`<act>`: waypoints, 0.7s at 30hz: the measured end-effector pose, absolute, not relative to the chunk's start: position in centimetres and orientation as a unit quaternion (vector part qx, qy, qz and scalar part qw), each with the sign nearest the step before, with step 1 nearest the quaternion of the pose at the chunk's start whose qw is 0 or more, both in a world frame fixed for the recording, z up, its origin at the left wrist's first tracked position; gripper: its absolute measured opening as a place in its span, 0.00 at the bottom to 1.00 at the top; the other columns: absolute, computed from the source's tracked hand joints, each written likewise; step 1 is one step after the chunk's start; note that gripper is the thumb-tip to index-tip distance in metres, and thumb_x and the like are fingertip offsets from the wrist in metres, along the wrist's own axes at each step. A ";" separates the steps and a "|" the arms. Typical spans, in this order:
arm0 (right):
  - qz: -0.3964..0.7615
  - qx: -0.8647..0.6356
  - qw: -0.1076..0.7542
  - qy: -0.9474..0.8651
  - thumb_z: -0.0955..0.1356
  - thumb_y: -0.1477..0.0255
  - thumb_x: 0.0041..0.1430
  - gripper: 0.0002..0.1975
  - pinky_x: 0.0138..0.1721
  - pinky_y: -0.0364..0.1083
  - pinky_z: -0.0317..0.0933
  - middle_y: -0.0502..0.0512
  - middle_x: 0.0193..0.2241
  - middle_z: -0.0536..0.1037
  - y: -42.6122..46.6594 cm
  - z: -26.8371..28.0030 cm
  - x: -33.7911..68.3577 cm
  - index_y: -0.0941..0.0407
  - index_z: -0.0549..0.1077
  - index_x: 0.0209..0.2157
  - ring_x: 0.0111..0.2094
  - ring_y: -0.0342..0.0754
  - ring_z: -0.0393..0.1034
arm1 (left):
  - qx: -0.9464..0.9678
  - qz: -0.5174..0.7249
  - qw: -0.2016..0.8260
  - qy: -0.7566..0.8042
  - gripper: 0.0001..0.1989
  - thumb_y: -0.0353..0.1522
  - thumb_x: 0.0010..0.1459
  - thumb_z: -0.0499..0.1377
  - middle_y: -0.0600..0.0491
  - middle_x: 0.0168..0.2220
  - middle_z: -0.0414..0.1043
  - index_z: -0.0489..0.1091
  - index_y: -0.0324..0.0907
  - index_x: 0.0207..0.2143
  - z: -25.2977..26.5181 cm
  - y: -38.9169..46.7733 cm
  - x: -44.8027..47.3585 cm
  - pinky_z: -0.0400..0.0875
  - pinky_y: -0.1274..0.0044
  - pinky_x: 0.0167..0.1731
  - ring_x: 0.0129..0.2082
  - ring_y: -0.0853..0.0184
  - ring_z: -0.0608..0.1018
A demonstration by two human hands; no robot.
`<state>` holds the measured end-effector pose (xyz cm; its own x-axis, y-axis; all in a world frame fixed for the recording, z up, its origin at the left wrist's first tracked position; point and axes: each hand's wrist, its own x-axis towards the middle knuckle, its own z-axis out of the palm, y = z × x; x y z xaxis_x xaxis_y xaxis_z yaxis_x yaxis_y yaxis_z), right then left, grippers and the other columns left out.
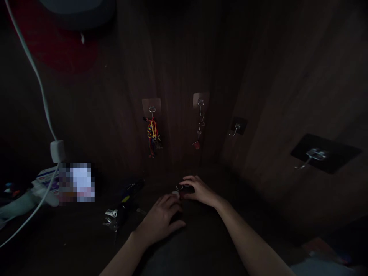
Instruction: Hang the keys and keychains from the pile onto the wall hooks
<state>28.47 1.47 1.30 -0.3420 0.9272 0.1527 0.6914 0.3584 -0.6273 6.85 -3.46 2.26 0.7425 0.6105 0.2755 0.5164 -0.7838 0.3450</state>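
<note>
On the dark surface, a metal key ring [179, 187] lies by my hands, with a pale round piece [175, 194] close to it. My left hand [164, 214] is palm down, thumb held apart, its fingertips at the pale piece. From the right, my right hand [200, 191] reaches in with thumb and fingers apart around the ring's right side. A small reddish item near its thumb is too dark to make out. Left of my hands lies a bunch of keys [110, 218] with a black and yellow holder [125, 201].
On the wooden back panel, one hook [152, 109] carries a multicoloured braided cord [153, 132]; another [201, 102] carries a chain with a red tag [196, 145]. Two bare hooks [237, 127] [314, 155] are on the right panel. A white cable [37, 76] hangs at left.
</note>
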 end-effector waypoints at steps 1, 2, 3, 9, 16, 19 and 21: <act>0.245 -0.516 0.252 -0.781 0.72 0.67 0.45 0.24 0.54 0.52 0.53 0.54 0.51 0.67 1.5 1.3 28.7 0.48 0.71 0.47 0.52 0.52 0.59 | 0.920 0.201 0.117 0.315 0.10 0.37 0.55 0.59 0.50 0.45 0.69 0.70 0.46 0.40 2.1 -3.2 6.6 0.65 0.65 0.49 0.49 0.59 0.69; 0.256 -0.516 0.253 -0.777 0.73 0.67 0.44 0.26 0.53 0.52 0.53 0.53 0.51 0.66 1.6 1.3 28.9 0.48 0.70 0.48 0.52 0.52 0.59 | 0.915 0.213 0.109 0.326 0.08 0.35 0.55 0.59 0.50 0.42 0.69 0.70 0.45 0.38 2.0 -2.9 6.3 0.66 0.66 0.48 0.46 0.60 0.70; 0.266 -0.515 0.254 -0.774 0.73 0.67 0.44 0.27 0.53 0.51 0.54 0.53 0.52 0.66 1.7 1.3 29.1 0.48 0.69 0.49 0.52 0.52 0.59 | 0.909 0.226 0.100 0.336 0.07 0.32 0.55 0.58 0.50 0.41 0.69 0.70 0.45 0.38 1.8 -2.5 6.0 0.67 0.67 0.46 0.44 0.61 0.70; 0.265 -0.530 0.254 -0.765 0.73 0.70 0.43 0.15 0.53 0.52 0.52 0.54 0.51 0.65 2.0 1.4 30.1 0.52 0.71 0.35 0.53 0.53 0.57 | 0.861 0.293 0.083 0.408 0.10 0.24 0.53 0.54 0.49 0.44 0.67 0.69 0.45 0.36 1.1 -1.0 4.8 0.68 0.67 0.44 0.42 0.61 0.71; 0.289 -0.557 0.214 -0.748 0.71 0.69 0.46 0.12 0.57 0.56 0.45 0.54 0.57 0.61 1.8 1.9 32.0 0.49 0.76 0.36 0.58 0.55 0.51 | 0.778 0.379 0.129 0.485 0.10 0.29 0.58 0.47 0.51 0.38 0.72 0.67 0.44 0.38 0.9 -0.1 3.5 0.69 0.71 0.42 0.40 0.63 0.75; 0.282 -0.582 0.213 -0.733 0.71 0.71 0.46 0.12 0.57 0.57 0.46 0.55 0.56 0.62 1.8 1.8 33.5 0.49 0.77 0.36 0.57 0.56 0.53 | 0.738 0.400 0.144 0.524 0.10 0.30 0.58 0.46 0.52 0.33 0.73 0.66 0.44 0.35 0.7 0.4 2.5 0.70 0.73 0.37 0.35 0.64 0.77; 0.266 -0.600 0.219 -0.722 0.70 0.72 0.46 0.13 0.57 0.57 0.47 0.55 0.55 0.63 1.9 1.6 34.7 0.49 0.77 0.37 0.56 0.56 0.56 | 0.722 0.413 0.136 0.539 0.10 0.31 0.58 0.45 0.53 0.32 0.73 0.66 0.43 0.34 0.5 0.9 1.9 0.70 0.74 0.35 0.34 0.64 0.77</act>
